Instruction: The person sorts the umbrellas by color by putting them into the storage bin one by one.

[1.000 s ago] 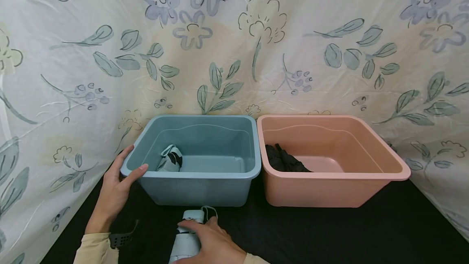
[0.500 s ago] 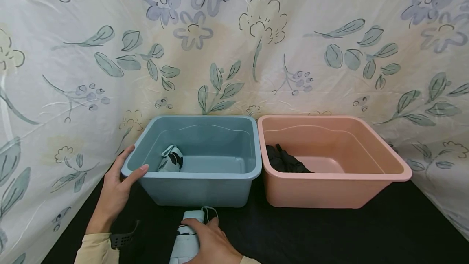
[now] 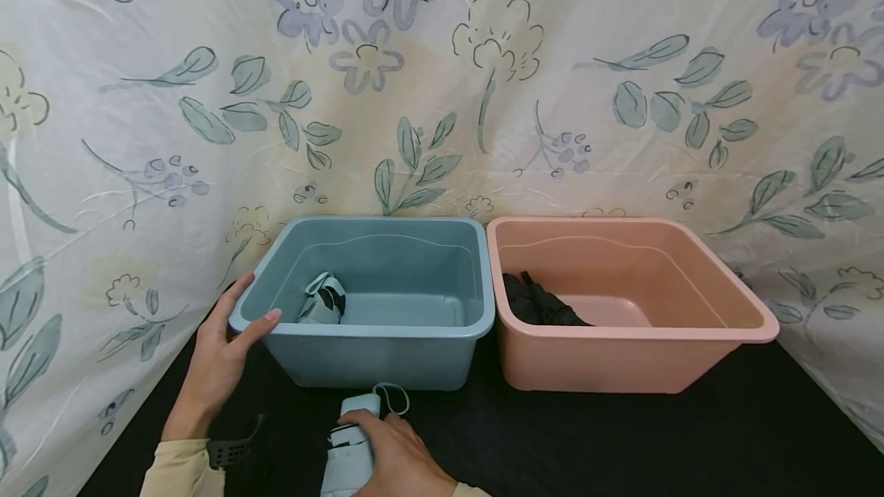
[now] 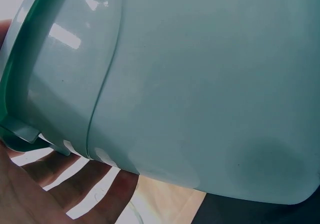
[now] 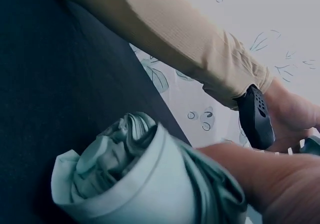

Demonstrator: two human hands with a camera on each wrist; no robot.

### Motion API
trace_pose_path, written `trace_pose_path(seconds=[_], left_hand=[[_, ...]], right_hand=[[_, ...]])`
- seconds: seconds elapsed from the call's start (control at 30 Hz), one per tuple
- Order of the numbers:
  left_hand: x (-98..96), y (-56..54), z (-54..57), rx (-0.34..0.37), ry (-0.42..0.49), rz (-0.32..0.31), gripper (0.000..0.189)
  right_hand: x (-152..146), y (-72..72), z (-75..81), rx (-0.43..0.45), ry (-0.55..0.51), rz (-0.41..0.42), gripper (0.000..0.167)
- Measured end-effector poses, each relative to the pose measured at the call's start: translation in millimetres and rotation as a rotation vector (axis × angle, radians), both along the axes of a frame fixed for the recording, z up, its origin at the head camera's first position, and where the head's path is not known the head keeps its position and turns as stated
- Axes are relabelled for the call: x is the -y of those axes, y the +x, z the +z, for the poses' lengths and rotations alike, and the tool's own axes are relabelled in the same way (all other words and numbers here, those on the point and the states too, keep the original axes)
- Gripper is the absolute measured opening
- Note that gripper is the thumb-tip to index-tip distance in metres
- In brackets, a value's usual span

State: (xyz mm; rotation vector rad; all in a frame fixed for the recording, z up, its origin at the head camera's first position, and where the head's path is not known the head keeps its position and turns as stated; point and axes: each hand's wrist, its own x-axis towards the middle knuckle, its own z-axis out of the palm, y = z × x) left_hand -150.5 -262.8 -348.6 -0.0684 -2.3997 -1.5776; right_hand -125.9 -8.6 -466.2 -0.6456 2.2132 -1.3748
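A folded umbrella (image 3: 348, 466), pale blue-green with a wrist loop and dark accents near its top, is at the bottom of the head view, in front of the blue bin (image 3: 376, 359). My right hand (image 3: 407, 455) grips it from the right side. The right wrist view shows the rolled fabric end of this umbrella (image 5: 145, 184) close up. With thumb on the rim and fingers along the outer side, my left hand (image 3: 217, 363) holds the blue bin's left end. Inside that bin lies another pale blue-green folded umbrella (image 3: 322, 301), its lower part hidden by the front wall.
A pink bin (image 3: 635, 359) stands right beside the blue one, with a black folded fabric item (image 3: 542, 301) in its left part. Both stand on a black cloth (image 3: 587, 443). Behind them hangs a floral curtain (image 3: 414, 83).
My right hand has settled around the umbrella, and the umbrella with its loop has shifted slightly left. The left hand keeps its hold on the bin.
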Motion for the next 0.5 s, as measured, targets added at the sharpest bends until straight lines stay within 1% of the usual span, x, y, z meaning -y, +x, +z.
trace_pose_path(seconds=[0.1,0.2,0.3,0.33,0.43,0.5], left_hand=[[0.3,0.1,0.3,0.002,-0.001,-0.001,0.078],[0.6,-0.2,0.4,0.004,0.006,-0.008,0.078],[0.8,-0.7,0.5,0.002,0.011,-0.010,0.078],[0.8,-0.8,0.5,0.002,0.011,-0.011,0.078],[1.1,-1.0,0.6,0.000,0.009,-0.011,0.078],[1.2,-1.1,0.7,-0.001,0.007,-0.011,0.078]], right_hand=[[1.3,-5.0,-11.8,0.007,-0.020,0.019,0.082],[2.2,-12.1,-27.4,0.045,-0.049,0.045,0.082],[2.3,-17.0,-36.5,0.061,-0.071,0.075,0.081],[2.6,-16.9,-33.3,0.077,-0.066,0.073,0.080],[1.1,-19.4,-33.7,0.082,-0.102,0.113,0.078],[-2.3,-16.2,-18.2,0.068,-0.124,0.150,0.076]])
